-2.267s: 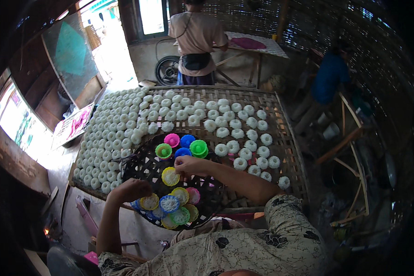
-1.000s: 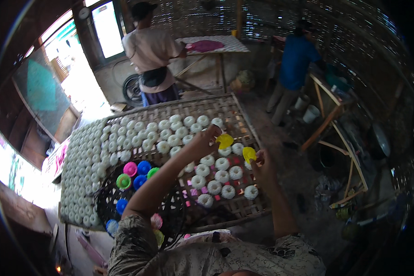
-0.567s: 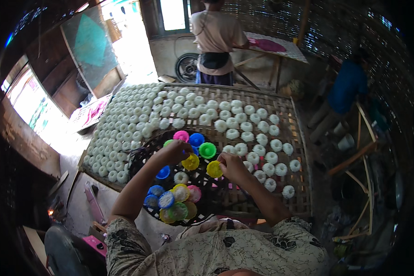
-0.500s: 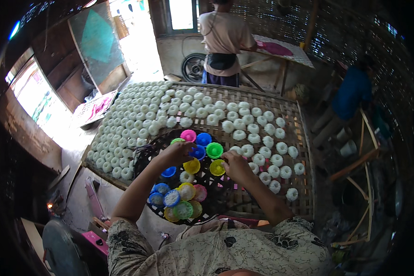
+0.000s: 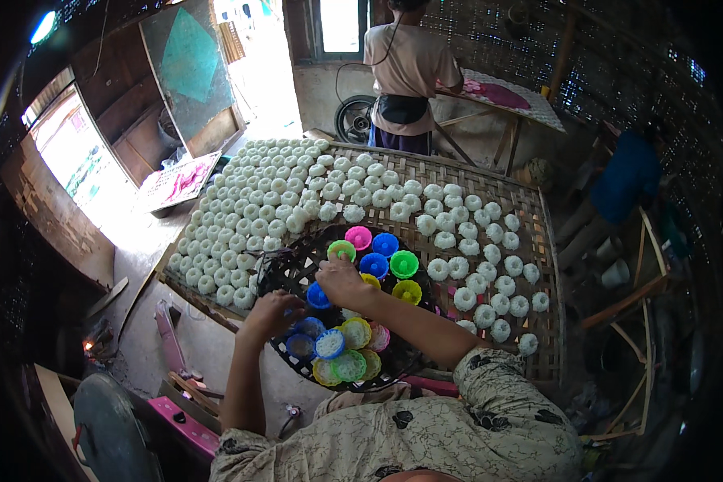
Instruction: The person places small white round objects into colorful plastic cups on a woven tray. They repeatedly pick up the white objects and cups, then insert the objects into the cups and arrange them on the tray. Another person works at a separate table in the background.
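Observation:
A round dark woven tray point(image 5: 383, 377) sits before me, holding bright fluted moulds. My right hand point(image 5: 343, 281) reaches across to the tray's upper left, its fingers bent down beside a green mould point(image 5: 341, 248); whether they grip anything is hidden. At the tray's left edge is my left hand point(image 5: 273, 315), close to a blue mould point(image 5: 318, 296), fingers partly curled and blurred. Around them are a pink mould point(image 5: 358, 237), another green mould point(image 5: 404, 264) and a yellow mould point(image 5: 407, 292). Moulds filled with white strands, including a blue-rimmed one point(image 5: 329, 345), are piled at the near side.
A large woven bamboo rack point(image 5: 490, 173) carries rows of white ring-shaped cakes point(image 5: 253, 197). One person point(image 5: 406, 76) stands beyond it at a table with a pink sheet point(image 5: 506, 96); another in blue point(image 5: 625, 177) is at right. A grey round lid point(image 5: 108, 426) stands at lower left.
My right hand has moved left from the yellow mould to the green mould at upper left. My left hand has drawn back toward me to the tray's left edge. The view has shifted slightly.

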Motion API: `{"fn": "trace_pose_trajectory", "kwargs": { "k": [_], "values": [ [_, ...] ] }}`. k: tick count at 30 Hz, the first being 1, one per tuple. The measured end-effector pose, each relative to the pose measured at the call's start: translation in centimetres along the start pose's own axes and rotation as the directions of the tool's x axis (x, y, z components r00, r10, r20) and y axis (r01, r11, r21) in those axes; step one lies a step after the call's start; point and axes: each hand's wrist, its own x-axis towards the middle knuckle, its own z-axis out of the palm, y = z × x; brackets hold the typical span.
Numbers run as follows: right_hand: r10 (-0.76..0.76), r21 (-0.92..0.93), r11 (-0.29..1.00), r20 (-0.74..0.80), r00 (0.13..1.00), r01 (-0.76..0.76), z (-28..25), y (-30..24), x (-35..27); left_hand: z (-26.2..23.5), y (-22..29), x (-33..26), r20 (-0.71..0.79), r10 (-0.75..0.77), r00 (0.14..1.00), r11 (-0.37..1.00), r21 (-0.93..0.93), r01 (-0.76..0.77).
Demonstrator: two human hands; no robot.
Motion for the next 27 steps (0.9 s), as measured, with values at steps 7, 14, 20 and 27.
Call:
{"fn": "trace_pose_trajectory", "kwargs": {
  "k": [7,14,20,27],
  "values": [
    [0.290,0.452,0.865,-0.096,0.952,-0.217,-4.2,4.7,-3.3,-0.3,2.6,-1.5,-0.130,-0.108,0.986,0.993,-0.071,0.099],
    [0.342,0.135,0.936,-0.124,0.932,-0.325,-6.2,4.2,-7.1,0.3,4.2,-2.2,-0.072,-0.131,0.989,0.990,-0.054,0.127],
    [-0.171,0.371,0.925,0.195,0.966,0.089,-5.1,1.7,-6.3,-0.1,4.6,-1.5,-0.018,-0.098,0.995,0.995,-0.018,0.098],
    [-0.130,0.200,0.978,0.381,0.916,0.055,-6.5,2.0,-5.7,0.6,3.7,-0.9,-0.003,-0.125,0.992,0.985,-0.123,0.123]
  ]
}}
